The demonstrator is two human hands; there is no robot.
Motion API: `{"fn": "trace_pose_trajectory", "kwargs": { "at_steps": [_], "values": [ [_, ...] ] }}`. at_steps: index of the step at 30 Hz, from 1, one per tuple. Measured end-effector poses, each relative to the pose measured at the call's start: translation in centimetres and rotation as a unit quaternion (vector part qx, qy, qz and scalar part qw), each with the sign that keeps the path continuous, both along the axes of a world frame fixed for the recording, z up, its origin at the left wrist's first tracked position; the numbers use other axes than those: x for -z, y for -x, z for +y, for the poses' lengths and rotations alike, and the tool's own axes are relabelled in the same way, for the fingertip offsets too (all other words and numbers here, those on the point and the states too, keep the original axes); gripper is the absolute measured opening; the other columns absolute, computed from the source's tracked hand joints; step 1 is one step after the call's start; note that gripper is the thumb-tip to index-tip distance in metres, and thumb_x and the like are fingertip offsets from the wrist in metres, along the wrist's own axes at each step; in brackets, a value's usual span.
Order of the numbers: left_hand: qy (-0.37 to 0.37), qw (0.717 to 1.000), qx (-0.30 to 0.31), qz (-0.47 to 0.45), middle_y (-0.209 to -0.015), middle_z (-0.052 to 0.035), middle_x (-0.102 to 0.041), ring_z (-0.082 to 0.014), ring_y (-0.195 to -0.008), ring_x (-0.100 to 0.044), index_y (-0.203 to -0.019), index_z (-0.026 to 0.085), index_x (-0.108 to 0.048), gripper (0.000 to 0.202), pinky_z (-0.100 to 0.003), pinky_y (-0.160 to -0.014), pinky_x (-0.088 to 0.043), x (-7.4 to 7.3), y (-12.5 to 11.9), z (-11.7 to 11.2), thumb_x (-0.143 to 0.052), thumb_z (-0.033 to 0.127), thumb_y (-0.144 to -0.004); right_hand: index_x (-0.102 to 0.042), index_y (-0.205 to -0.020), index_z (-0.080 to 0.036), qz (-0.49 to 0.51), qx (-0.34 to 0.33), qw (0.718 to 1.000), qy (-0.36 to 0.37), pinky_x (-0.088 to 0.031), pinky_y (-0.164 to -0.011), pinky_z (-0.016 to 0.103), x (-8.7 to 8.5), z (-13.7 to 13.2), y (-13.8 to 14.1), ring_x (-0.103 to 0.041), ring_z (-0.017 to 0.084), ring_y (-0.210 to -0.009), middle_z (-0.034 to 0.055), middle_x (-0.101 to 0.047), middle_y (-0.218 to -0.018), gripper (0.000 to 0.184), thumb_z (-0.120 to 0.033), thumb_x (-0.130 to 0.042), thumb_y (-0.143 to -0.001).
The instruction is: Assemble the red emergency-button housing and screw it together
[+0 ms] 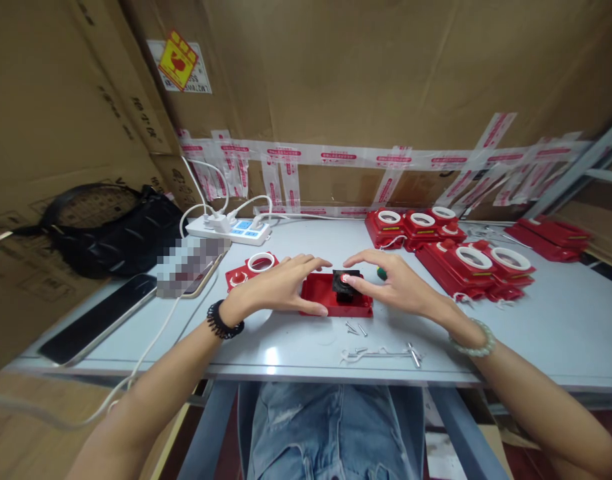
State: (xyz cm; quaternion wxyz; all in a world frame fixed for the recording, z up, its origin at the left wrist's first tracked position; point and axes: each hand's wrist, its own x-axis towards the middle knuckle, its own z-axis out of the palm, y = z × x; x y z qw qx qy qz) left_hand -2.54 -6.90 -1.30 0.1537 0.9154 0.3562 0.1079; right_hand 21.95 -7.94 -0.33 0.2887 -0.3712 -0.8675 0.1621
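Left hand (pixel 281 283) wide at red box (pixel 317 288); right hand (pixel 397 283) thumbs black block (pixel 343 294) inside, grip unclear. Apparently positioning; next move needs alignment.

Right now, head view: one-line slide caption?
Left hand at a red housing, right hand at a black button part, loose screws in front.

The open box (pixel 317 290) is red, its block (pixel 343 293) black, the tabletop (pixel 296 347) pale grey-blue, the bag (pixel 116 233) black.
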Motion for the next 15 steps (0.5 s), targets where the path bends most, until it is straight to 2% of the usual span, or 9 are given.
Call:
{"fn": "trace_pose_trajectory", "kwargs": {
  "at_steps": [6, 15],
  "values": [
    [-0.008, 1.000, -0.001, -0.011, -0.128, -0.0112, -0.053, -0.0279, -0.114, -0.052, -0.133, 0.024, -0.041, 0.072, -0.041, -0.095, -0.040, -0.09, 0.19, 0.02, -0.059, 0.064, -0.075, -0.058, -0.111, -0.019, -0.044, -0.006, 0.999, 0.006, -0.044, -0.092, 0.036, -0.36, 0.05, -0.81, -0.059, 0.020, -0.103, 0.0069, -0.064, -0.111, 0.043, -0.042, -0.067, -0.076],
    [-0.006, 1.000, 0.014, -0.006, -0.126, -0.0098, -0.056, -0.0271, -0.113, -0.054, -0.132, 0.025, -0.040, 0.068, -0.041, -0.095, -0.040, 0.25, -0.02, 0.08, -0.060, 0.060, -0.077, -0.063, -0.104, -0.020, -0.032, -0.054, 0.998, 0.015, -0.045, -0.089, 0.034, 0.18, 0.21, -0.37, -0.060, 0.018, -0.095, 0.0052, -0.067, -0.104, 0.027, -0.029, -0.063, -0.079]
  ]
}}
